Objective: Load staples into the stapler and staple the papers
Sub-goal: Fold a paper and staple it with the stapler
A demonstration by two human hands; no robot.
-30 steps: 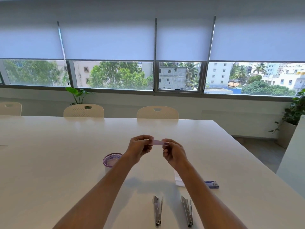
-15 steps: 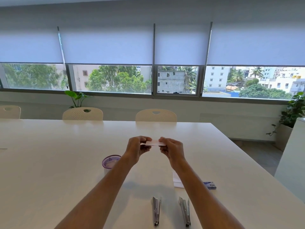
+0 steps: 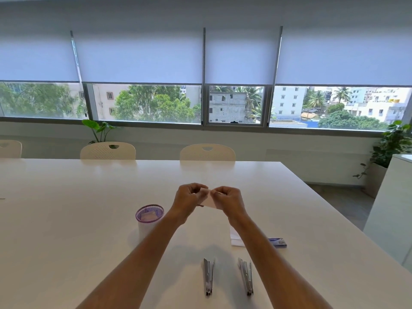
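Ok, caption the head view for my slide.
Both hands, left hand and right hand, pinch a small paper slip above two staplers.

Person's forearms and hands, seen from the head camera above the white table [image 3: 66, 219]. Both forearms are bare from the near table edge up to the wrists; no sleeve, cuff, watch or bracelet shows. Left hand [image 3: 189, 200] and right hand [image 3: 227, 200] are ungloved, with no rings or markings discernible.
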